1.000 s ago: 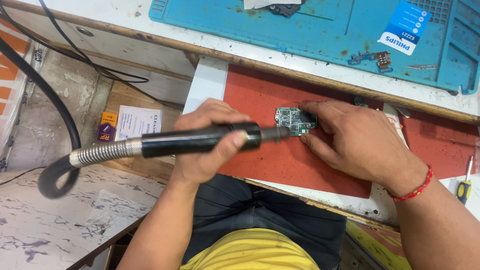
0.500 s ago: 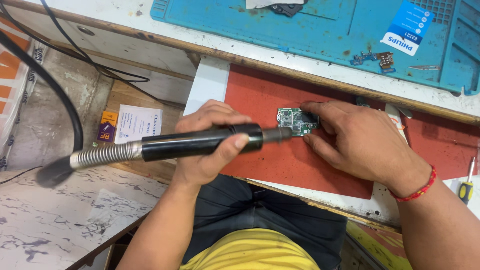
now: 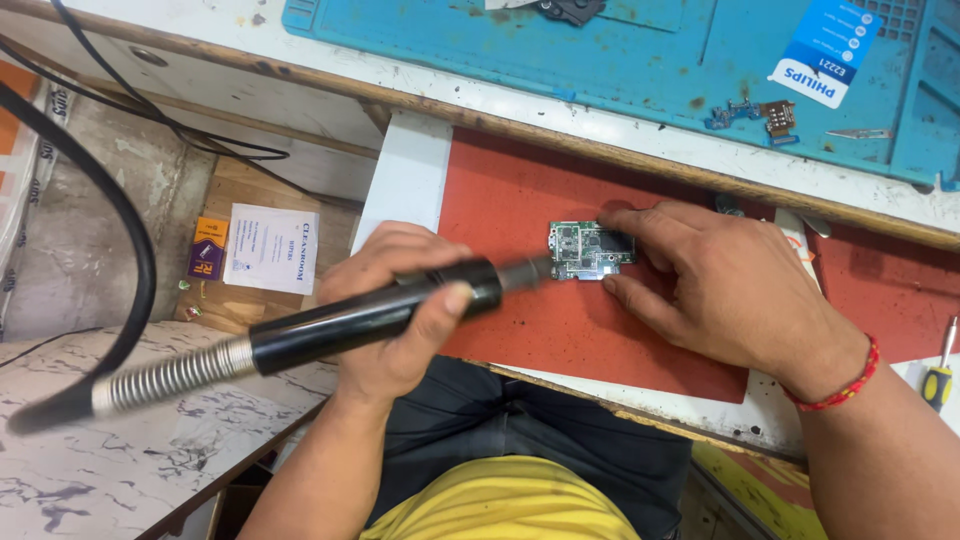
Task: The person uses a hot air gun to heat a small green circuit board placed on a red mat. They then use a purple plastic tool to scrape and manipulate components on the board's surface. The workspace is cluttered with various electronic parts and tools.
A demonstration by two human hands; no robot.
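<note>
My left hand [image 3: 395,320] grips a black handpiece tool [image 3: 360,318] with a metal spring collar and a black hose trailing off to the left. Its tip points at a small green circuit board [image 3: 585,250] lying on a red mat [image 3: 520,200]. My right hand [image 3: 720,285] rests on the mat, its thumb and fingers pinning the board's right side. A red thread bracelet circles the right wrist.
A blue work mat [image 3: 620,60] with small loose parts and a blue card lies on the bench beyond. A yellow-handled screwdriver [image 3: 940,375] sits at the far right. Black cables, a white packet [image 3: 270,248] and a small purple-orange packet lie at the left.
The handpiece's rear end and hose have swung lower and to the left, so the tool is more tilted. The tip stays at the board, and my right hand keeps holding it.
</note>
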